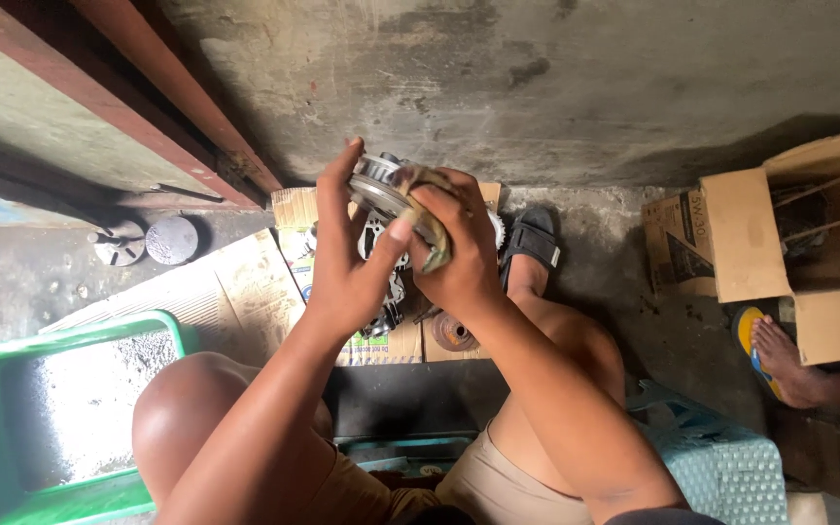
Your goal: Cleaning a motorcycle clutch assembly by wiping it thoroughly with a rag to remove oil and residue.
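I'm gripping the round metal clutch part (381, 185) w/ left hand (347, 267), right hand (459, 253) rubbing it w/ a rag (432, 238); it's looking partly wiped, more parts (386, 292) waiting below my hands.

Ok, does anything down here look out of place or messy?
Nothing looks damaged or spilled. Metal parts lie scattered on flattened cardboard on the floor, while the left hand and right hand hold a round metal part with a rag.

A round, ridged metal part (378, 182), tilted, with a dirty olive rag (432, 226) pressed against it, apparently mid-air.
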